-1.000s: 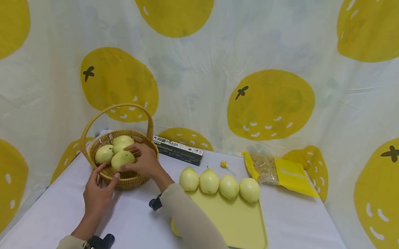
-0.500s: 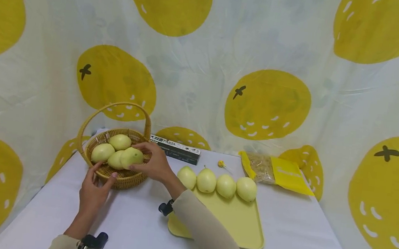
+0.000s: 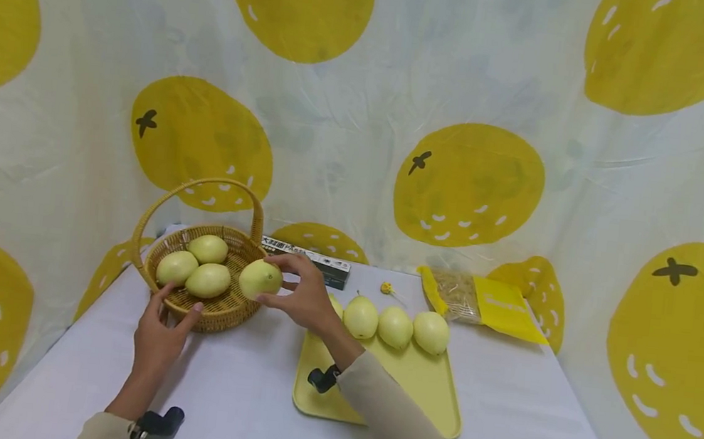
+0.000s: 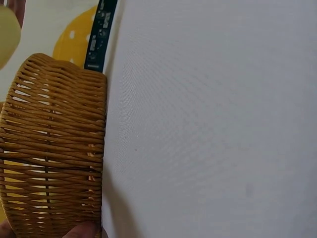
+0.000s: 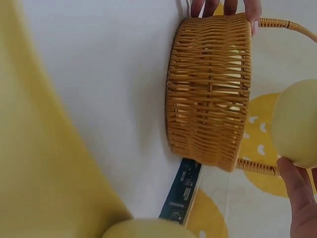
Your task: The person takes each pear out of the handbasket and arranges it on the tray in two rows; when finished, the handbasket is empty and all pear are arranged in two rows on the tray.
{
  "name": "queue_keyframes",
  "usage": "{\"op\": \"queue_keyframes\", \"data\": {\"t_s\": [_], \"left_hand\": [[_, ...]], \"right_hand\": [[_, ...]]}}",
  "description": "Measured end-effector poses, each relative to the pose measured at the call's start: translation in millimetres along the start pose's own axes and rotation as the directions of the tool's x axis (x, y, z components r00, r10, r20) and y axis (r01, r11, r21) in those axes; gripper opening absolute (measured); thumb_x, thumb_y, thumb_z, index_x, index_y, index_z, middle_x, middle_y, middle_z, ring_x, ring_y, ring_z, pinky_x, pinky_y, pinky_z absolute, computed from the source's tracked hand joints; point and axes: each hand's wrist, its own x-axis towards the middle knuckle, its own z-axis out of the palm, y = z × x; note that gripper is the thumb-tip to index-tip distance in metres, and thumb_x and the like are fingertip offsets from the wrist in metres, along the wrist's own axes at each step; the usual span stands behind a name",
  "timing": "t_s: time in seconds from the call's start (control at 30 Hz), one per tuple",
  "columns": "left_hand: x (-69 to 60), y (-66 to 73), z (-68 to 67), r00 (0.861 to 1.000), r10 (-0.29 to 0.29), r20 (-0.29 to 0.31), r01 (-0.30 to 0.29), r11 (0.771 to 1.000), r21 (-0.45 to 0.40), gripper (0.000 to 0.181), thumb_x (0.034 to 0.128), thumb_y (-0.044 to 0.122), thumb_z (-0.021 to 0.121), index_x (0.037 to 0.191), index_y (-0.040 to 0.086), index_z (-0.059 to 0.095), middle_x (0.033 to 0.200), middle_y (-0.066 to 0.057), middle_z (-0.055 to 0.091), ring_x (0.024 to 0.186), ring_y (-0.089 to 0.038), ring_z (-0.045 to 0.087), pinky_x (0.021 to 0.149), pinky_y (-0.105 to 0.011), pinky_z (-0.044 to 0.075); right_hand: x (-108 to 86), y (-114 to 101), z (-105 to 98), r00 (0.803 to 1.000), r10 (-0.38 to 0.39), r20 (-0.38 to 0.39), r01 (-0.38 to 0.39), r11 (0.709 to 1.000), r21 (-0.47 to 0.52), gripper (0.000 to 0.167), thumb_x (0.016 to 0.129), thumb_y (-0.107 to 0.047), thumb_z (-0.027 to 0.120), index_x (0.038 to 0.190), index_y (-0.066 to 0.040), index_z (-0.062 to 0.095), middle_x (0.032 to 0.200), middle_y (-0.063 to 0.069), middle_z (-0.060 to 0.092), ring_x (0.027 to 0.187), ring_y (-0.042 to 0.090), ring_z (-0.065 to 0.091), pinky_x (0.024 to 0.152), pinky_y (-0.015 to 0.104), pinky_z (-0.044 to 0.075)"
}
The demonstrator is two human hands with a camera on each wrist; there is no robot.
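Observation:
A pale yellow-green pear [image 3: 260,280] is held up by my right hand [image 3: 305,297], pinched between thumb and fingers, over the right rim of the wicker basket [image 3: 232,320]. Three more pears [image 3: 208,280] lie inside the basket on its left side. My left hand [image 3: 158,335] grips the basket's near wall, fingertips at the rim. The left wrist view has the woven wall [image 4: 54,148] with a thumb [image 4: 84,230] against it. From the right wrist, the held pear [image 5: 299,124] appears beyond the basket, and left-hand fingers [image 5: 252,10] touch its side.
A yellow tray [image 3: 386,387] bears a row of several pears [image 3: 395,327] along its far edge; the right forearm covers part of it. Behind are a dark pasta box [image 3: 333,272], a small yellow lollipop [image 3: 386,288] and a yellow noodle bag [image 3: 485,305]. A lemon-print curtain backs the table.
My right hand has lifted one pear from among the others and carried it right, to over the basket's right rim. My left hand has stayed at the basket's near side.

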Motion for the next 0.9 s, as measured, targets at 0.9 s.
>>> {"op": "queue_keyframes", "data": {"t_s": [0.9], "left_hand": [[-1.0, 0.1, 0.9, 1.0, -0.019, 0.0, 0.019, 1.0, 0.0, 0.087, 0.099, 0.049, 0.073, 0.17, 0.027, 0.027, 0.179, -0.011, 0.013, 0.163, -0.045, 0.018, 0.134, -0.056, 0.025]], "right_hand": [[-94.3, 1, -65, 0.99, 0.136, -0.028, -0.138, 0.988, -0.066, 0.061, 0.076, -0.018, 0.098, 0.132, -0.026, 0.073, 0.126, 0.002, 0.062, 0.121, 0.02, 0.065, 0.101, 0.041, 0.064]]}}
